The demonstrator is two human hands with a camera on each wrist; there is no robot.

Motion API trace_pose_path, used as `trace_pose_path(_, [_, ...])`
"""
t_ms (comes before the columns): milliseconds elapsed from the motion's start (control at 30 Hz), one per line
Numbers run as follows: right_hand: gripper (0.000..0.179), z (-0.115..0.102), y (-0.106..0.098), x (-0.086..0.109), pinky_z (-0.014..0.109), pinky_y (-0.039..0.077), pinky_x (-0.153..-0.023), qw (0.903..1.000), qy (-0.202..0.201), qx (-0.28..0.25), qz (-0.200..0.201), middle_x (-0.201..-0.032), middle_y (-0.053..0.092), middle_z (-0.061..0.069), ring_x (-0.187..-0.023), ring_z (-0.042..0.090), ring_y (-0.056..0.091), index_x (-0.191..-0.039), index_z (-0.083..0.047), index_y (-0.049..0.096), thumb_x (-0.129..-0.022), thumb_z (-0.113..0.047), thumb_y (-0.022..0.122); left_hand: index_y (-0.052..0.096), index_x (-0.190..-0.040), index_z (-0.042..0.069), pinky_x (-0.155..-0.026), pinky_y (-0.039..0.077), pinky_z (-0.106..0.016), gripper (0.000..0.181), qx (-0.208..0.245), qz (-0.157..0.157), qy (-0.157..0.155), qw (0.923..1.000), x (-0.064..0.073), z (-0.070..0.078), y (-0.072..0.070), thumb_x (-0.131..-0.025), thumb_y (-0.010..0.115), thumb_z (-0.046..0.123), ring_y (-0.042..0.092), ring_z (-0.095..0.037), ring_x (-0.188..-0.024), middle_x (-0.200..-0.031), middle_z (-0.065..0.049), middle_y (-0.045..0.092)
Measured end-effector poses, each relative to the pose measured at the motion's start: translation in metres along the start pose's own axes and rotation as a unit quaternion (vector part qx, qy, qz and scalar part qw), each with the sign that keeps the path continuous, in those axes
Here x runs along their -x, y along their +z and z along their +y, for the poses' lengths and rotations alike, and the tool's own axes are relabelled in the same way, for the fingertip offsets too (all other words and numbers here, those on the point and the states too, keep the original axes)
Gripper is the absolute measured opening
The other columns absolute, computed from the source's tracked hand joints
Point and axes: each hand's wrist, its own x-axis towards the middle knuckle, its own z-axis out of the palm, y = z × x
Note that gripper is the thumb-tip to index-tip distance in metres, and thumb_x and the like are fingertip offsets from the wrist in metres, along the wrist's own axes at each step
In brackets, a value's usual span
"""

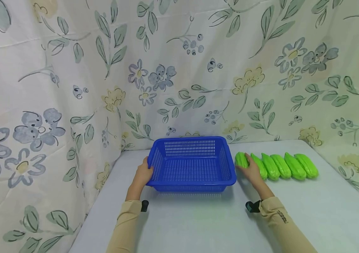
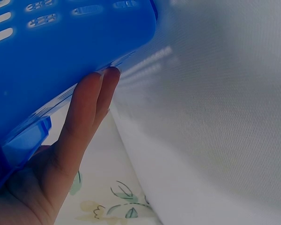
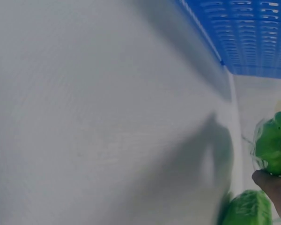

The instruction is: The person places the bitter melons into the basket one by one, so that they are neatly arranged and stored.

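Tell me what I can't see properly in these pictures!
- Head view: the right hand covers part of the held veggie.
- Head view: the same hand hides part of the next veggie.
- Head view: the print on the right sleeve is too small to read.
- Right wrist view: the right edge cuts off most of that hand.
- Left wrist view: the picture's edges cut off much of the basket.

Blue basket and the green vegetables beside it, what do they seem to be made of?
The blue basket looks like molded plastic with a slight sheen: one even color, regular slots and a smooth rim. The green vegetables seem wrapped in thin clear film, crinkled and glossy in the right wrist view; real or imitation underneath, I can't tell.
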Motion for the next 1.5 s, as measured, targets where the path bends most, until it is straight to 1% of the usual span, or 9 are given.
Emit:
trace_pose_path(267, [0.08,-0.007,-0.004,0.0,0.06,0.018,-0.118,0.9999,-0.013,-0.006,0.009,-0.158,0.016,0.032,-0.146,0.05,0.017,-0.154,0.003,0.012,-0.094,-0.017,0.062,0.018,-0.152,-0.005,-0.097,0.046,-0.061,0.062,0.001,-0.002,-0.001,1.0,0.001,-0.001,0.001,-0.099,0.043,0.014,0.057,-0.049,-0.12,-0.139,-0.037,0.047])
trace_pose_path(467, [0.08,-0.016,-0.008,0.002,0.059,0.018,-0.119,0.9998,-0.004,-0.017,0.011,-0.157,0.016,0.033,-0.146,0.05,0.016,-0.154,0.003,0.012,-0.094,-0.016,0.062,0.018,-0.152,-0.005,-0.097,0.046,-0.061,0.061,0.001,0.0,-0.003,1.0,0.001,0.001,0.001,-0.1,0.043,0.014,0.057,-0.048,-0.12,-0.139,-0.036,0.047])
trace_pose_path(633, [0.082,-0.025,-0.011,0.002,0.057,0.018,-0.119,0.9996,0.0,-0.027,0.01,-0.159,0.013,0.03,-0.147,0.048,0.015,-0.155,0.002,0.011,-0.094,-0.017,0.062,0.018,-0.152,-0.004,-0.097,0.047,-0.061,0.061,0.003,0.0,-0.006,1.0,0.002,0.002,0.001,-0.1,0.043,0.014,0.057,-0.048,-0.119,-0.139,-0.036,0.048])
trace_pose_path(833, [0.081,-0.042,-0.015,0.002,0.059,0.022,-0.118,0.9994,-0.007,-0.033,0.012,-0.16,0.011,0.028,-0.147,0.049,0.016,-0.156,0.0,0.009,-0.095,-0.018,0.061,0.018,-0.153,-0.004,-0.098,0.045,-0.061,0.062,0.008,-0.001,-0.008,0.9999,0.001,0.001,-0.001,-0.099,0.043,0.014,0.055,-0.049,-0.122,-0.139,-0.036,0.047])
trace_pose_path(967, [0.081,-0.054,-0.017,0.001,0.058,0.024,-0.117,0.9989,-0.019,-0.038,0.018,-0.161,0.012,0.027,-0.146,0.049,0.018,-0.156,-0.001,0.01,-0.095,-0.018,0.061,0.018,-0.153,-0.004,-0.099,0.045,-0.061,0.061,0.008,0.0,-0.009,0.9999,0.0,0.001,-0.001,-0.1,0.043,0.015,0.055,-0.048,-0.123,-0.14,-0.036,0.046])
trace_pose_path(1267, [0.081,-0.078,-0.019,0.0,0.059,0.03,-0.114,0.9973,-0.044,-0.047,0.035,-0.162,0.012,0.024,-0.145,0.051,0.02,-0.156,-0.004,0.012,-0.095,-0.021,0.062,0.02,-0.152,-0.005,-0.094,0.049,-0.06,0.06,0.003,0.003,-0.005,1.0,0.001,0.001,0.001,-0.1,0.043,0.013,0.06,-0.048,-0.116,-0.136,-0.036,0.05])
trace_pose_path(1500, [0.081,-0.099,-0.019,0.0,0.059,0.031,-0.113,0.9968,-0.057,-0.048,0.029,-0.162,0.013,0.024,-0.146,0.05,0.019,-0.157,-0.006,0.012,-0.095,-0.023,0.062,0.02,-0.152,-0.004,-0.094,0.049,-0.06,0.06,0.003,0.003,-0.007,1.0,0.001,0.002,-0.001,-0.099,0.043,0.014,0.06,-0.048,-0.116,-0.137,-0.036,0.049])
